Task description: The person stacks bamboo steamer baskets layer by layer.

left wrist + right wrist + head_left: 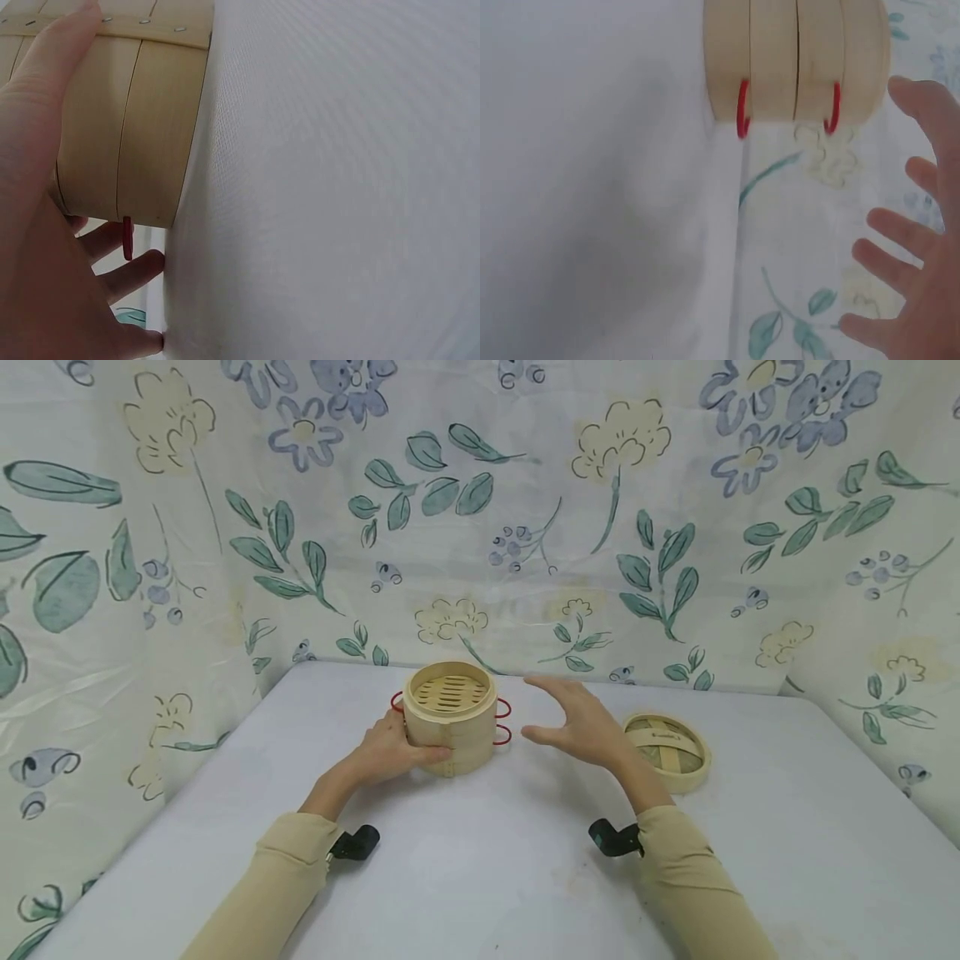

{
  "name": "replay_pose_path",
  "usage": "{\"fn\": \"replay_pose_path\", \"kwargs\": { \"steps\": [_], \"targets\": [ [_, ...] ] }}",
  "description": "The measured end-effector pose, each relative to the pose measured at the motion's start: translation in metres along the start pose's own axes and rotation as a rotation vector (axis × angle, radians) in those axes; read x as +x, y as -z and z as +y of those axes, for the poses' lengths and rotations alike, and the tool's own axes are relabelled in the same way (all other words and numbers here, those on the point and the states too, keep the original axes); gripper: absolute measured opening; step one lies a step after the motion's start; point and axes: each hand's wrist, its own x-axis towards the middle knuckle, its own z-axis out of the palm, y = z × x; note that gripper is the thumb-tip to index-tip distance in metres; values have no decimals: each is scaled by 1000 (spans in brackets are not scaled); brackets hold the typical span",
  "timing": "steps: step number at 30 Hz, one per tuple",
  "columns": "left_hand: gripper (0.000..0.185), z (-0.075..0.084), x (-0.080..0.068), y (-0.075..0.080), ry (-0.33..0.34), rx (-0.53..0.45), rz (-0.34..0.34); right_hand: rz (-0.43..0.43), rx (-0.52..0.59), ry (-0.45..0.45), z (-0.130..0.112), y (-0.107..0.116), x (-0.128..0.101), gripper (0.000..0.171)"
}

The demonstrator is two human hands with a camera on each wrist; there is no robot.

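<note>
A two-tier bamboo steamer (468, 739) stands upright on the white table, its top tier uncovered and showing a slatted base. Red loop handles (742, 109) stick out from its sides. My left hand (390, 745) holds it from the left, thumb across the front wall and fingers round the side by a red loop, as the left wrist view shows. To the right of the steamer, my right hand (581, 722) hovers apart from it with fingers spread and nothing in the grasp. The round woven bamboo lid (701, 764) lies on the table, partly behind my right wrist.
The white table (480, 877) runs back to a floral-patterned cloth (525, 527) that hangs behind and along both sides. A small black device is strapped at each wrist, by the beige sleeves (292, 852).
</note>
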Motion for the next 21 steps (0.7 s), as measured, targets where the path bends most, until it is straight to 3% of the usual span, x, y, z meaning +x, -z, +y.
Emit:
{"fn": "replay_pose_path", "kwargs": {
  "steps": [8,21],
  "targets": [
    [82,-3,1,0,-9,12,10,33,46,-140,28,22,-12,76],
    [77,-4,1,-1,-10,12,9,17,33,-221,55,41,-23,78]
  ]
}}
